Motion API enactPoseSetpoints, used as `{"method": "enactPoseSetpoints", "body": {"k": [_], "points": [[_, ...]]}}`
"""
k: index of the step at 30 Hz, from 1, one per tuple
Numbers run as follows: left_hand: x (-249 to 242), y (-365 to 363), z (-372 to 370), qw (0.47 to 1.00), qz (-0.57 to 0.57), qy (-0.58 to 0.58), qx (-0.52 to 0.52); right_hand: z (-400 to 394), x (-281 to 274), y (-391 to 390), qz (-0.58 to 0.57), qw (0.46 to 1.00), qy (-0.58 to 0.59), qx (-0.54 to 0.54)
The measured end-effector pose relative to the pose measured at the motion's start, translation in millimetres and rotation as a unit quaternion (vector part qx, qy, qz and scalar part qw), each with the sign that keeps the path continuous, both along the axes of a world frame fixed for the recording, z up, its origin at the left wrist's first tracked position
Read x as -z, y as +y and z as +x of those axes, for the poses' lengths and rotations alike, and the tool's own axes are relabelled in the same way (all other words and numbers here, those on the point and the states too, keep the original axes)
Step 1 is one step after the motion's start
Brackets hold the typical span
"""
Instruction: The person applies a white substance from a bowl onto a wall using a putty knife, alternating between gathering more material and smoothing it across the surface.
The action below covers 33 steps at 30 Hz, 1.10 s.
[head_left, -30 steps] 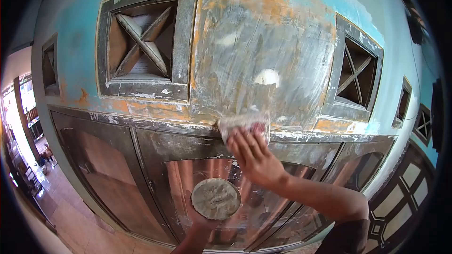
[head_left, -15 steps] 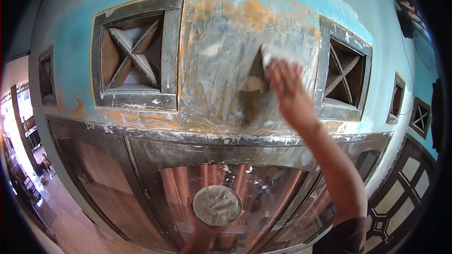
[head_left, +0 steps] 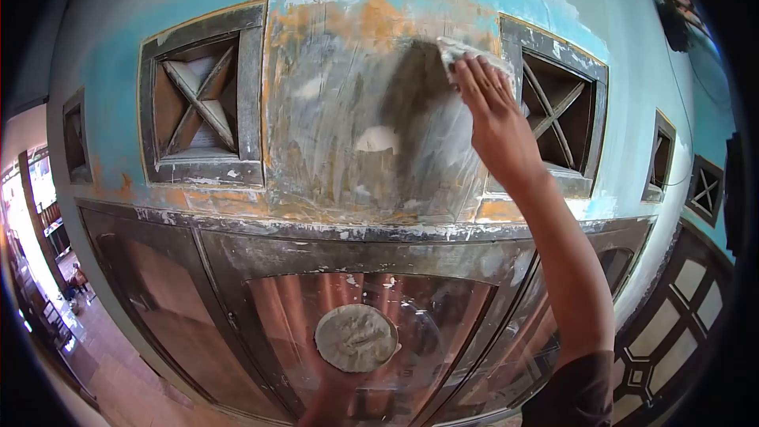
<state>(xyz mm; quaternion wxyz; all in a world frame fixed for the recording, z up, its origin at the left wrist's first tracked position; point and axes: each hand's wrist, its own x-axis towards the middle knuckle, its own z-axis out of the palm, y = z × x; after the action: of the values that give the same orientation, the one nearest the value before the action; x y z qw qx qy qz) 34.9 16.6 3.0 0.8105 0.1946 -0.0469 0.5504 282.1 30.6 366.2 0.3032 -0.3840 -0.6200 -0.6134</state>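
My right hand (head_left: pixel 500 122) grips a flat, putty-smeared scraper (head_left: pixel 451 51) by its back, fingers pressed along it. The scraper is at the upper right of the grey-smeared wall patch (head_left: pixel 332 134), near the right vent frame; whether its edge touches the wall is hard to tell. Low in the view, my left hand (head_left: pixel 341 379) supports a round container of pale grey putty (head_left: pixel 356 338) from below, and a fingertip shows at its right rim. Most of that hand is dim and partly hidden under the container. A pale spot (head_left: pixel 377 139) marks the patch.
Wooden vents with crossed slats flank the patch, one at left (head_left: pixel 202 99) and one at right (head_left: pixel 557 103). Below runs a paint-flecked wooden ledge (head_left: pixel 316 229) over glazed panels with a pinkish curtain (head_left: pixel 292 308). A tiled floor (head_left: pixel 118 372) shows at lower left.
My right hand and the scraper have moved up over the wall, closer to the right vent. The view has shifted slightly, while my left hand still holds the container low.
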Motion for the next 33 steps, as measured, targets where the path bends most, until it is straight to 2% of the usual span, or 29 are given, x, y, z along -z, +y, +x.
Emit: {"method": "enactPoseSetpoints", "body": {"k": [2, 5, 6, 7, 9, 10, 12, 13, 15, 16, 17, 19, 23, 24, 25, 27, 30, 31, 33], "points": [[2.1, -0.5, 7.8, 0.987, 0.013, -0.132, 0.090, 13.3, 10.0, 11.2, -0.009, 0.998, -0.027, 0.054], [8.6, -3.5, 12.7, 0.992, 0.015, -0.111, 0.063, 11.1, 85.5, 16.1, -0.022, 0.986, -0.110, 0.120], [17.9, -1.5, 14.0, 0.998, -0.017, -0.058, 0.015, 4.7, 117.9, 5.8, -0.073, 0.983, -0.123, 0.113], [23.6, -0.2, 15.1, 0.998, -0.016, -0.058, 0.013, 0.0, 150.7, -4.7, -0.126, 0.977, -0.134, 0.105], [33.2, -0.3, 17.7, 0.999, -0.030, -0.040, -0.006, -4.8, 199.9, -34.6, -0.226, 0.962, -0.150, 0.043], [35.1, -1.6, 19.8, 0.999, -0.034, -0.040, -0.010, -3.9, 219.2, -44.9, -0.230, 0.961, -0.151, 0.039], [37.4, -9.0, 21.2, 0.997, -0.052, -0.052, -0.013, -1.8, 249.7, -63.8, -0.333, 0.934, -0.060, -0.114], [39.7, -13.1, 21.5, 0.996, -0.065, -0.053, -0.023, 0.7, 251.1, -73.2, -0.345, 0.928, -0.062, -0.123], [38.9, -16.5, 24.2, 0.995, -0.066, -0.080, -0.003, 9.3, 239.6, -95.0, -0.387, 0.903, 0.005, -0.184], [36.6, -20.3, 25.6, 0.997, -0.050, -0.066, -0.005, 10.3, 233.8, -107.7, -0.403, 0.886, 0.073, -0.217], [37.3, -22.3, 27.4, 0.996, -0.057, -0.067, -0.011, 17.2, 236.0, -112.0, -0.411, 0.882, 0.072, -0.221], [40.1, -26.6, 32.1, 0.998, -0.052, -0.048, -0.001, 31.6, 246.8, -120.5, -0.447, 0.777, 0.230, -0.379], [43.0, -34.7, 41.6, 0.997, -0.047, -0.046, 0.025, 37.9, 285.8, -113.6, -0.444, 0.722, 0.268, -0.457], [42.3, -36.1, 44.4, 0.985, -0.004, -0.149, 0.089, 36.5, 292.2, -112.3, -0.464, 0.704, 0.267, -0.467], [41.8, -36.8, 46.3, 0.985, -0.005, -0.147, 0.086, 35.0, 297.6, -110.8, -0.482, 0.686, 0.264, -0.476], [43.3, -37.9, 49.5, 0.985, -0.031, -0.144, 0.084, 32.0, 298.9, -108.7, -0.467, 0.696, 0.234, -0.492], [48.4, -34.8, 52.1, 0.989, -0.056, -0.121, 0.062, 26.5, 281.4, -114.5, -0.460, 0.813, 0.109, -0.339], [47.9, -34.8, 52.5, 0.991, -0.058, -0.105, 0.057, 27.5, 283.5, -113.0, -0.461, 0.812, 0.110, -0.340], [46.1, -36.5, 55.1, 0.992, -0.065, -0.100, 0.052, 29.5, 290.8, -111.3, -0.453, 0.846, 0.061, -0.275]]}}
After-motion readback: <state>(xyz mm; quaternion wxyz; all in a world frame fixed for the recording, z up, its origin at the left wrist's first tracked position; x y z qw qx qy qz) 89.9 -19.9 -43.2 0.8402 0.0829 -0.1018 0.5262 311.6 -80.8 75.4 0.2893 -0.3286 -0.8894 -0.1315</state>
